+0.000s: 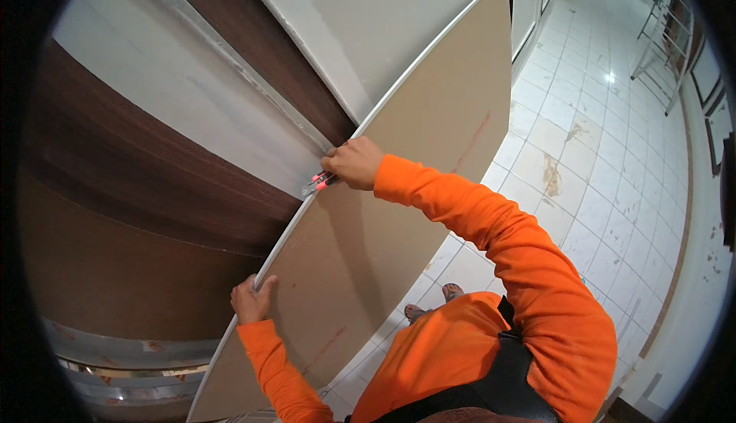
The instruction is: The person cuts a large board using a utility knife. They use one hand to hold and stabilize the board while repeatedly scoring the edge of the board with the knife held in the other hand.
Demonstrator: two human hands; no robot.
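Observation:
A tall tan board [414, 116] with a white edge stands on its side across the middle, beside dark wood and pale wall panels. My right hand [354, 161] is closed on a small pink-and-black cutting tool [322, 182], held at the board's upper edge; its silver tip lies on that edge. My left hand [253, 298] grips the same edge lower down, thumb on the tan face and fingers over the edge.
A white tiled floor [583, 162] with brown smudges runs along the right. A metal ladder or frame [663, 47] stands near the far right wall. My sandalled feet [452, 292] show below the board. A pale strip [230, 55] runs down the panels behind it.

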